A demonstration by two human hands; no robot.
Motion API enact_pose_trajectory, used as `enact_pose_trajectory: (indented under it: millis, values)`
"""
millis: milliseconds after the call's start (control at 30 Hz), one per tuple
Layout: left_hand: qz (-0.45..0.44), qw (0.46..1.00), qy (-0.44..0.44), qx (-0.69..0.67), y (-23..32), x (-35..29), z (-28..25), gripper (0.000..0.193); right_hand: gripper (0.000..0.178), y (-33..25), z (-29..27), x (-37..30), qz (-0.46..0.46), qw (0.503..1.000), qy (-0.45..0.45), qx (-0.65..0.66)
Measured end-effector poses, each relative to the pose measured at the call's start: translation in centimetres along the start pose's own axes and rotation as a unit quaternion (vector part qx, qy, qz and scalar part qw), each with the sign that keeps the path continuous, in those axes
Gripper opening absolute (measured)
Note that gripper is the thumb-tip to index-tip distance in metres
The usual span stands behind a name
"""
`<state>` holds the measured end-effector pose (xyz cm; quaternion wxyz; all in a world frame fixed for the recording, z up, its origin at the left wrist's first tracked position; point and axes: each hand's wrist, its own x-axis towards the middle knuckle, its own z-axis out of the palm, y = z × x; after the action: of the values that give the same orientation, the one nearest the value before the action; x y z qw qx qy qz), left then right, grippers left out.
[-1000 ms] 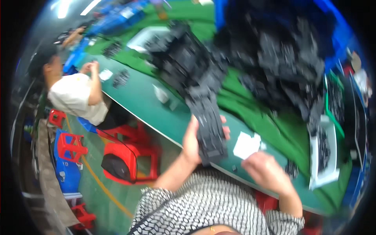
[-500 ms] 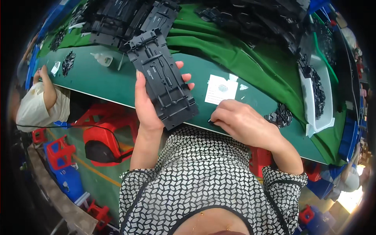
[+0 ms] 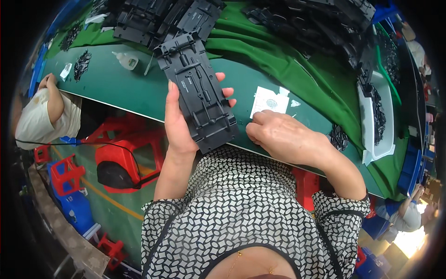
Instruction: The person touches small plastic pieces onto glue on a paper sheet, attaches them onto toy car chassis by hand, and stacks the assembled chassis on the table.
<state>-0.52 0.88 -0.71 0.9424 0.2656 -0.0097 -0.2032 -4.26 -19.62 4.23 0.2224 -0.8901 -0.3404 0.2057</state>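
My left hand grips a long black plastic toy-car chassis by its long edges, thumb on the left side and fingertips showing on the right. Raised rods and crossbars cover the face turned up toward me. To the right, my right hand is closed above the table's near edge, its fingers curled in; whatever they hold is hidden. Just beyond that hand lies a white paper card with a round patch on it. Small pale scraps are beside the card.
Stacked black chassis parts and more black mouldings lie on green cloth at the back. A white bin of small black pieces stands right. Left are a glue bottle, black bits and another person's arm.
My right hand has curled further, and the dark bit seen at its fingertips is now hidden. The whole view has shifted slightly; my left hand still holds the chassis.
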Motion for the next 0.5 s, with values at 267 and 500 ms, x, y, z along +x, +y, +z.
enact_pose_trajectory:
  millis: [267,500]
  values:
    - [-0.008,1.0,0.004,-0.016,-0.1,-0.1,-0.2,0.069,0.01,-0.4,-0.1,-1.0,-0.004,1.0,-0.004,0.013]
    - [-0.003,1.0,-0.001,-0.015,0.1,0.2,-0.5,0.069,0.02,-0.4,-0.3,-3.6,0.032,0.988,0.128,0.076]
